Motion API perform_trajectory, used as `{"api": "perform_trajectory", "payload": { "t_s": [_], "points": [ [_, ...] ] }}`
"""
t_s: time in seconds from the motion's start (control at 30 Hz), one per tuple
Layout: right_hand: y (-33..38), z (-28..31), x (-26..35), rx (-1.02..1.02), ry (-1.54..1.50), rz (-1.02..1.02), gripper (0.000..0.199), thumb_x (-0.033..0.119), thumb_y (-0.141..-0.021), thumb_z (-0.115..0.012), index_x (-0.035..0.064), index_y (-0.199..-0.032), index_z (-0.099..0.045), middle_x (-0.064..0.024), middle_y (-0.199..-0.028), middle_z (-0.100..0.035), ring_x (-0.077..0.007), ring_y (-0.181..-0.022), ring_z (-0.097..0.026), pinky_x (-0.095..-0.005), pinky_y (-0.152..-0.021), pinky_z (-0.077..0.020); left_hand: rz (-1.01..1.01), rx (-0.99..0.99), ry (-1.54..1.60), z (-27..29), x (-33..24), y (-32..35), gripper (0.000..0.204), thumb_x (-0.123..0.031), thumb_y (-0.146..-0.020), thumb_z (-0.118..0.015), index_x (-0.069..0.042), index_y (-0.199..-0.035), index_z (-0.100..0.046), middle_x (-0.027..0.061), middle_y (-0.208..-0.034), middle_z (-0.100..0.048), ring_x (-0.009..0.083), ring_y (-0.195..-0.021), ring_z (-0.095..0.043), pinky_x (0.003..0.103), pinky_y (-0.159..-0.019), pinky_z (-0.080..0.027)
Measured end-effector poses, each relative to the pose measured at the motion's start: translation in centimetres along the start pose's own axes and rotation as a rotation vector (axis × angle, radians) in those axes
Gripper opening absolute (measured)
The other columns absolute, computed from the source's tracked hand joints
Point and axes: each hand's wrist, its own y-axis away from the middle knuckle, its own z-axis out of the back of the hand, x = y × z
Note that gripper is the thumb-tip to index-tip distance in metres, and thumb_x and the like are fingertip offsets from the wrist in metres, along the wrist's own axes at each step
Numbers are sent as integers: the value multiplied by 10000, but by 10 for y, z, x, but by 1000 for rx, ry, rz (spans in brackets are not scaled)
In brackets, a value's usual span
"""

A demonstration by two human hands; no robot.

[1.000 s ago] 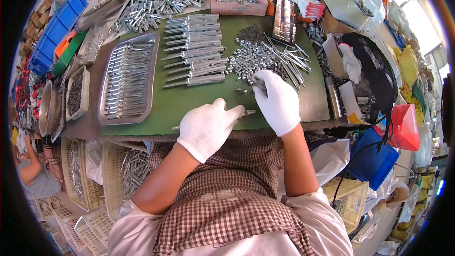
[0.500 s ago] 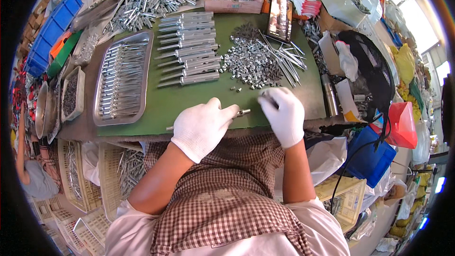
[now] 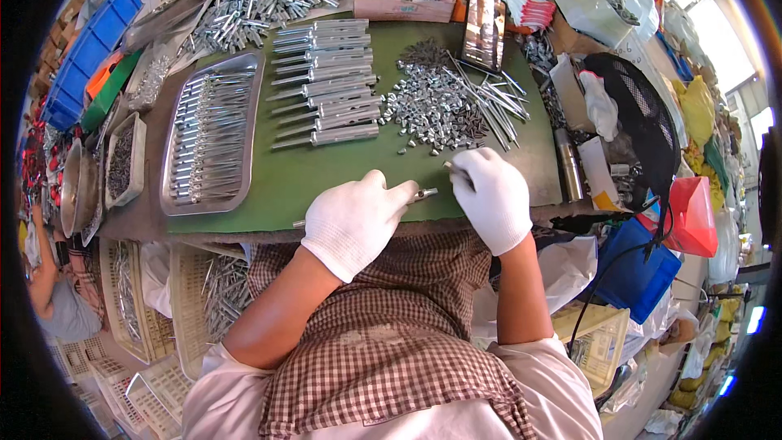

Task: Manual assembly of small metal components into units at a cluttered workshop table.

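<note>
Two white-gloved hands meet at the near edge of the green-topped desk (image 3: 326, 175), and we see the left hand (image 3: 354, 220) clenched around a slim silver metal rod (image 3: 423, 194) whose tip pokes out toward three o'clock. Our right hand (image 3: 489, 195) pinches a small silver metal sleeve (image 3: 448, 165) between thumb and forefinger, just beside the rod's tip at about one o'clock from it; we cannot tell whether the two parts touch.

At twelve o'clock from the hands lies a loose heap of small silver sleeves (image 3: 432, 106), with long thin silver pins (image 3: 493, 102) fanned out to its right. At eleven o'clock we see a row of finished silver rod assemblies (image 3: 330, 81), and at ten o'clock a shallow steel tray (image 3: 212, 134) filled with more of them.

We judge the main risk to be the small sleeve slipping from the gloved pinch, since the fabric dulls the grip; so close to the desk edge it could roll off into our checked apron (image 3: 391, 334). A tilted rod could also jam the sleeve askew.
</note>
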Motion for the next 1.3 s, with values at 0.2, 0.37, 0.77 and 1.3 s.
{"api": "perform_trajectory", "payload": {
  "t_s": [0.2, 0.37, 0.77, 1.3],
  "points": [
    [5, 1, 15, 35, -340, 14, 132, 69, -811, -700, 73, -940, -670, -126, -878, -660, -352, -807, -654, -408, -716, -529, -9, -24, 11, -2, 2, 1, 176, -302, -913, -662, -276, -1082, -703, 51, -798, -560, 254, -649, -636, 382, -567, -530],
    [2, -5, 22, 94, -340, 108, 171, 57, -811, -681, 81, -976, -645, -133, -871, -652, -355, -817, -648, -423, -723, -525, -9, -41, 34, -2, 2, 1, 155, -303, -906, -666, -261, -1048, -713, 56, -808, -566, 263, -672, -640, 391, -586, -533],
    [6, -5, 36, 76, -315, 53, 188, 7, -761, -681, 51, -927, -605, -123, -808, -603, -324, -729, -617, -378, -663, -498, 42, 16, 68, -6, 3, 4, 131, -288, -895, -674, -266, -1001, -747, 55, -812, -574, 266, -661, -643, 395, -584, -534],
    [15, -13, 28, -32, -434, 2, 135, 7, -767, -727, 39, -842, -620, -108, -768, -611, -284, -690, -608, -344, -641, -496, -53, 34, 6, -1, 5, -1, 238, -313, -925, -644, -264, -1154, -684, 60, -801, -572, 268, -648, -645, 401, -560, -532]
  ]
}}
